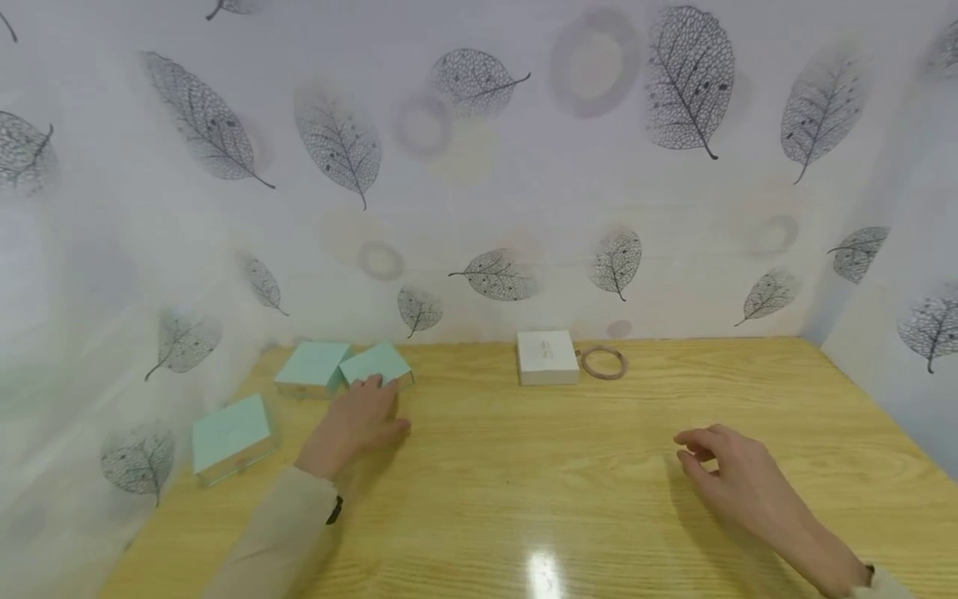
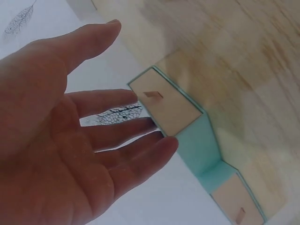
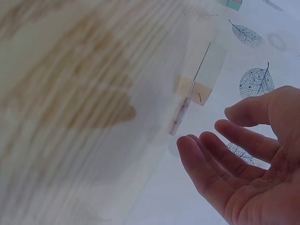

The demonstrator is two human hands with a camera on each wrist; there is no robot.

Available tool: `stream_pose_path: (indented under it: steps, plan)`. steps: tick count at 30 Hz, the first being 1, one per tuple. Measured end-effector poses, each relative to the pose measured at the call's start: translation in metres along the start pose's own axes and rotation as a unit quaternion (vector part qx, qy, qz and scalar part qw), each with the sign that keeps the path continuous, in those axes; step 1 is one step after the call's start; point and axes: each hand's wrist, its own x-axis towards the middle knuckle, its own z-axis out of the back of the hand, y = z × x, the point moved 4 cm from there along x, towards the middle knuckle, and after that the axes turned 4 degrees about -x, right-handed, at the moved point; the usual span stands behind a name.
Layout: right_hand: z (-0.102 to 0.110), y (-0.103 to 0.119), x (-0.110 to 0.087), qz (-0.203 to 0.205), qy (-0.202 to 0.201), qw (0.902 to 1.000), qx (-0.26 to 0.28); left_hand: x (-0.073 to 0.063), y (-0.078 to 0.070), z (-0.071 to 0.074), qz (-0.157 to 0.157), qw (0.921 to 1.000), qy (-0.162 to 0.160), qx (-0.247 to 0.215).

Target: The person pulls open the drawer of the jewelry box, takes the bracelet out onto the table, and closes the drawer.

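My left hand [image 1: 355, 423] reaches over the near edge of a mint-green box [image 1: 377, 363], its fingers loosely extended. In the left wrist view the fingertips [image 2: 169, 144] lie right by a mint-green box with a beige side [image 2: 165, 100]; whether they touch it I cannot tell. A second mint-green box [image 1: 313, 366] stands against the first on its left. Nearer to me, at the left, lies a third mint-green box [image 1: 232, 437]. Above the right part of the table hovers my right hand [image 1: 744, 478], fingers loosely bent, holding nothing.
At the back of the wooden table [image 1: 509, 482] sits a white square box [image 1: 547, 358]. Beside it, on the right, lies a pinkish-brown ring-shaped bangle [image 1: 604, 376]. Leaf-patterned cloth [image 1: 516, 208] walls the back and both sides.
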Motion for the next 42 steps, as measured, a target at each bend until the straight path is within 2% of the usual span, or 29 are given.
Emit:
stream_pose_path:
  steps: [3,7,12,14,17,20,23,26,32,39,42]
  plan:
    - [-0.002,0.000,0.000,-0.006,0.004,1.0000,0.005,-0.002,-0.006,0.000,0.004,0.9996,0.025,0.013]
    - [-0.003,0.001,0.001,-0.010,0.006,0.9999,0.000,-0.011,-0.023,-0.001,-0.003,0.9978,0.066,0.006]
    - [-0.006,0.003,0.005,-0.001,0.003,1.0000,-0.004,-0.031,-0.048,0.004,-0.043,0.9910,0.102,-0.075]
    - [-0.007,0.003,0.005,0.004,0.001,1.0000,-0.004,-0.035,-0.052,0.007,-0.063,0.9865,0.102,-0.112]
    - [-0.008,0.004,0.005,0.007,0.001,1.0000,-0.001,-0.032,-0.044,0.010,-0.088,0.9845,0.078,-0.130]
    - [-0.010,0.006,0.005,0.006,0.006,0.9999,0.009,-0.022,-0.024,0.009,-0.098,0.9873,0.054,-0.114]
    - [-0.010,0.008,0.004,0.008,-0.001,0.9999,0.012,-0.014,-0.003,0.004,-0.108,0.9869,0.055,-0.107]
    - [-0.010,0.012,0.003,0.015,-0.010,0.9998,0.012,-0.010,0.009,0.000,-0.123,0.9837,0.060,-0.116]
    - [-0.011,0.018,0.006,0.028,-0.016,0.9993,0.018,-0.008,0.013,0.000,-0.133,0.9813,0.057,-0.127]
    - [-0.013,0.024,0.006,0.028,-0.016,0.9989,0.033,-0.012,0.006,-0.002,-0.137,0.9764,0.092,-0.140]
    - [-0.015,0.026,0.006,0.035,-0.018,0.9985,0.038,-0.015,0.002,-0.002,-0.140,0.9745,0.097,-0.146]
